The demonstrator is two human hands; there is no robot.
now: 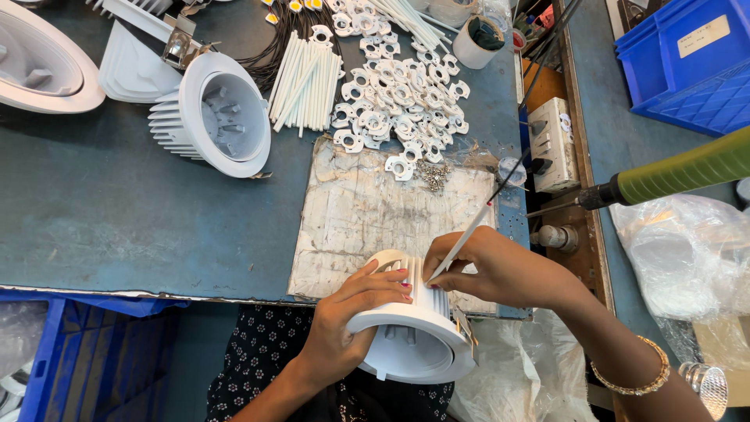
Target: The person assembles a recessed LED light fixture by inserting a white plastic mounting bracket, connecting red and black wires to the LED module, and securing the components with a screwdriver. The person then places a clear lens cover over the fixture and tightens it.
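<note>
My left hand (351,312) grips a white round lamp housing (414,336) with cooling fins, tilted with its open mouth toward me at the table's near edge. My right hand (492,270) rests on the housing's finned back and pinches a thin white sleeve (462,241) with a black wire running out of its far end. The sleeve's lower end touches the fins.
A worn metal plate (367,211) lies on the blue-grey table (117,211). Behind it are several small white clips (398,101), screws (432,175), white sleeves (305,78), another white housing (215,113). A green-handled power screwdriver (672,172) hangs at the right; blue crates (687,62) beyond.
</note>
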